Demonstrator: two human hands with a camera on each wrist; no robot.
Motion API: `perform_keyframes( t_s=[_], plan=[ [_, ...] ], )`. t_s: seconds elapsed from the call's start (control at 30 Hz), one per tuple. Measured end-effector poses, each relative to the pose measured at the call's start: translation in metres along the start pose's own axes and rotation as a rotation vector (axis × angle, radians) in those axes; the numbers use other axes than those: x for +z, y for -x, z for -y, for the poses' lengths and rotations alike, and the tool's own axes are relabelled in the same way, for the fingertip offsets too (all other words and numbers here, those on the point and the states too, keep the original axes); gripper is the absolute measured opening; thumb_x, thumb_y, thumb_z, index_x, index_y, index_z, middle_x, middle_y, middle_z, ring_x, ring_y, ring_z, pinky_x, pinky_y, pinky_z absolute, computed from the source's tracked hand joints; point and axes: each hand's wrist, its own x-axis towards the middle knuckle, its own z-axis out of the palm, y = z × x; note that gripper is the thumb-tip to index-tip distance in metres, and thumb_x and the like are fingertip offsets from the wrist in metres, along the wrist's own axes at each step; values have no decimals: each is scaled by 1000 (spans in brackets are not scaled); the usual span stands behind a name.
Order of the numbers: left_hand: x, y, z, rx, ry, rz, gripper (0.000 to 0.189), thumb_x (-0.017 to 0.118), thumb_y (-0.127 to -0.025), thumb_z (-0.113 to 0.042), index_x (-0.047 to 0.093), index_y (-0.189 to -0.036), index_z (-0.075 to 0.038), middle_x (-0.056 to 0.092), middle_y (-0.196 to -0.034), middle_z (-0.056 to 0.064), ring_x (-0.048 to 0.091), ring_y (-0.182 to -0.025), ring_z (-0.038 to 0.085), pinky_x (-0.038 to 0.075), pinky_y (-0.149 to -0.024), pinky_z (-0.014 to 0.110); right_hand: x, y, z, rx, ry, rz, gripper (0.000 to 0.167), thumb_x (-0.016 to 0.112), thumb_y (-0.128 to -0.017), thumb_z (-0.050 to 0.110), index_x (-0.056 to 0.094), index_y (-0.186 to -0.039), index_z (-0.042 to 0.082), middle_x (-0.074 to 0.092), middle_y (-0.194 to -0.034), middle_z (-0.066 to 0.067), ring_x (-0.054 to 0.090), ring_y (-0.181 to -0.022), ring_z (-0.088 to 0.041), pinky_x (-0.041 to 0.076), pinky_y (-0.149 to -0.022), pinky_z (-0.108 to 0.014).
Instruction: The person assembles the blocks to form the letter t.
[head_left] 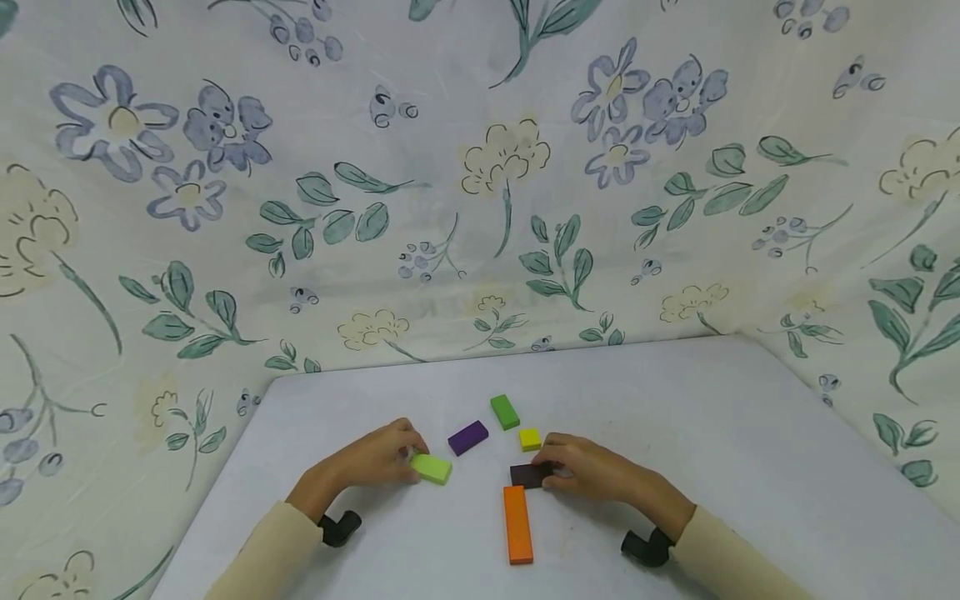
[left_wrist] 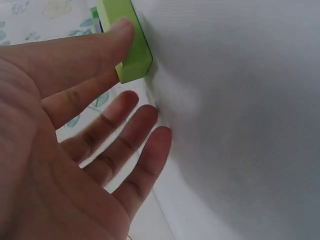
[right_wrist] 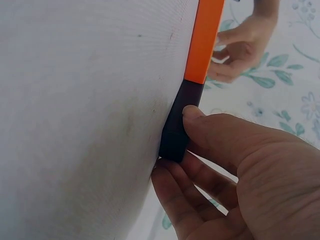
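Note:
My left hand (head_left: 384, 456) pinches one end of a light green block (head_left: 432, 469) between thumb and forefinger, low over the white table. In the left wrist view its thumb lies on the face of the light green block (left_wrist: 131, 55), while the other three fingers spread apart below. My right hand (head_left: 592, 468) grips the right end of a black block (head_left: 527, 476), its thumb on the near side. Just in front of that lies a long orange block (head_left: 518, 527); in the right wrist view the black block (right_wrist: 183, 107) meets the end of the orange block (right_wrist: 204, 40).
Beyond the hands on the white table (head_left: 615, 392) lie a purple block (head_left: 468, 438), a green block (head_left: 505, 412) and a small yellow block (head_left: 530, 439). A flower-patterned cloth (head_left: 450, 233) rises behind the table's far edge. Each wrist wears a black strapped device.

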Motion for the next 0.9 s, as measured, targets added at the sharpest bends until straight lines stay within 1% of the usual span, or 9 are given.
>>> perform_keyframes(
  t_s=[0.1,0.2,0.33,0.43,0.53,0.6,0.7,0.83,0.9],
  plan=[
    [2,2,1,17,18,-9,28,80,-84,-21,71,-110,-14,62,-107,-8,58,-100,13,54,-88,36,1,1,0,-7,2,-3,29,76,-89,17,72,-117,10,65,-105,2,58,-92,-8,57,-92,-29],
    [4,4,3,28,28,-25,28,80,-85,-25,69,-109,-14,64,-103,-8,58,-97,12,53,-85,36,2,0,-1,-12,3,-3,29,76,-89,18,72,-117,10,65,-106,2,58,-93,-7,57,-92,-29],
    [7,5,1,9,51,-70,29,78,-86,-31,68,-109,-16,64,-101,-9,56,-95,11,52,-81,33,2,-1,-3,-13,5,-4,29,75,-90,19,72,-117,12,65,-107,3,59,-94,-7,57,-92,-28],
    [10,6,-6,-9,103,-103,27,78,-86,-29,69,-109,-17,64,-101,-8,56,-95,12,51,-79,31,3,-1,-4,-12,4,0,29,76,-90,19,72,-117,12,66,-107,3,59,-94,-6,57,-93,-29],
    [15,6,-17,-4,132,-123,24,77,-87,-27,69,-108,-17,64,-101,-9,56,-95,12,51,-78,29,4,0,-5,-6,-6,10,29,76,-89,18,72,-117,12,66,-107,3,58,-94,-6,57,-92,-29],
    [19,5,-24,6,125,-132,24,76,-87,-27,68,-108,-18,64,-101,-11,57,-96,11,51,-78,28,5,1,-5,1,-9,15,29,76,-89,18,72,-116,12,65,-107,4,58,-94,-5,57,-92,-30],
    [24,1,-35,22,89,-146,24,76,-87,-27,68,-108,-18,64,-101,-11,57,-96,10,52,-79,28,5,0,-5,4,3,16,28,76,-90,20,72,-117,13,65,-107,4,57,-93,-5,57,-92,-29],
    [28,-5,-47,47,41,-152,24,76,-87,-28,68,-107,-17,63,-101,-10,58,-96,10,53,-80,28,3,-1,-5,-4,15,11,28,75,-90,21,71,-117,13,65,-107,4,58,-94,-5,57,-92,-29],
    [30,-8,-52,58,41,-148,25,77,-87,-29,68,-107,-17,63,-101,-10,57,-95,11,53,-80,28,2,-1,-5,-3,14,6,28,74,-91,21,71,-117,13,65,-107,4,59,-95,-6,57,-93,-30]
  ],
)
